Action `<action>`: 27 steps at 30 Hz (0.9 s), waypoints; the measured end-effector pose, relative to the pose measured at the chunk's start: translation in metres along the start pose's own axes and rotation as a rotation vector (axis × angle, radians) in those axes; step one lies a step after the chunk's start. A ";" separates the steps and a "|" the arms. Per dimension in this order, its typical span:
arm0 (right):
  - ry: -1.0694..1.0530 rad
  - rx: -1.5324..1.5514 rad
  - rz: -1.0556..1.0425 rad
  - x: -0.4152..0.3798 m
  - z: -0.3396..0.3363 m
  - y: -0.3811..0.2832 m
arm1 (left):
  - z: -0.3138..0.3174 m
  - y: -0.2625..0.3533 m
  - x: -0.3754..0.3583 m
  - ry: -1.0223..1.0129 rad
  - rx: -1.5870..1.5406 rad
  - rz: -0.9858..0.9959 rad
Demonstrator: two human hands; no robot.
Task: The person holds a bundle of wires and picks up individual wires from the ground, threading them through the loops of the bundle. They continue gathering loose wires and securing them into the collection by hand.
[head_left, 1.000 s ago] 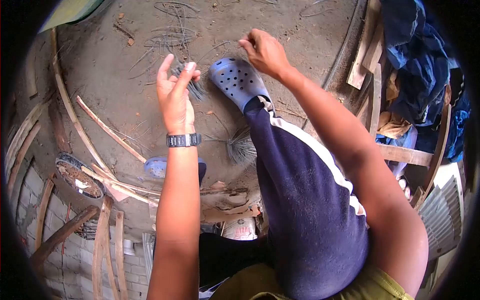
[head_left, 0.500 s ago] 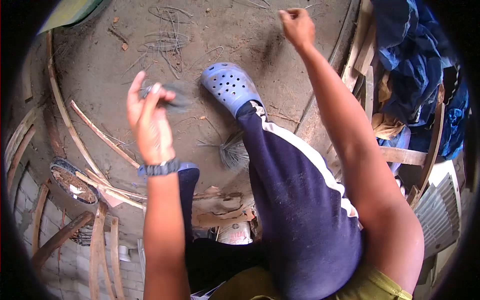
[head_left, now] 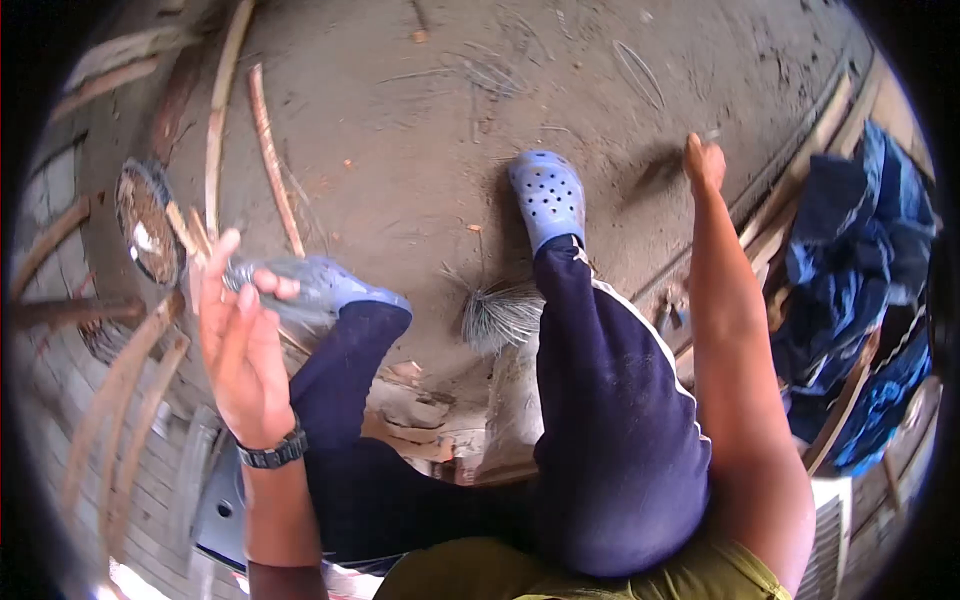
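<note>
My left hand (head_left: 245, 365) is raised at the left, its fingers closed around a blurred bundle of thin grey wire (head_left: 305, 287). The bundle sticks out to the right, in front of my blue clog (head_left: 368, 290). Far out to the right, my right hand (head_left: 706, 163) is closed in a fist above the dirt floor. A small pale tip shows beside its fingers, too blurred to name. Between my feet lies another bundle of grey wire (head_left: 498, 316), fanned out. Loose wire loops (head_left: 485, 72) are scattered farther ahead on the floor.
My other clog (head_left: 549, 195) stands on the dirt floor (head_left: 400, 150). Wooden strips (head_left: 272, 160) and a round pan of brown material (head_left: 148, 222) lie to the left. Blue cloth (head_left: 850, 250) is heaped at the right beside wooden planks (head_left: 800, 170).
The view has swung, so the floor and clogs appear shifted. My left hand, with the wire bundle, sits lower and farther left. My right hand is lower and farther right, still closed.
</note>
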State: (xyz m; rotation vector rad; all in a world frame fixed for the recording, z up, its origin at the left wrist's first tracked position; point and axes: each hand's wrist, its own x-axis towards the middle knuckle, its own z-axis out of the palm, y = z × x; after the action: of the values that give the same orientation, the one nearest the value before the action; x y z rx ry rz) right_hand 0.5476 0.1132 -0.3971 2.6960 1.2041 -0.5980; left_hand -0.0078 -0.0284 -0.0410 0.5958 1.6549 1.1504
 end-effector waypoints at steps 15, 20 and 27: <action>-0.266 0.098 -1.197 -0.333 -0.320 -0.178 | -0.029 0.063 -0.016 -0.139 -0.148 0.458; -0.507 -0.228 -1.249 -0.478 -0.394 -0.197 | 0.010 0.075 -0.068 -0.469 -0.112 0.405; -0.389 0.380 -1.397 -0.505 -0.366 -0.207 | 0.012 0.094 -0.080 -0.455 -0.196 0.555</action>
State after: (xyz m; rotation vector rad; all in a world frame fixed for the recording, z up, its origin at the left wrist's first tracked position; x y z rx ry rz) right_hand 0.2014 0.0058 0.1504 1.3226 2.8584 -1.4500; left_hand 0.0212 -0.0478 0.0776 1.1383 0.9963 1.4163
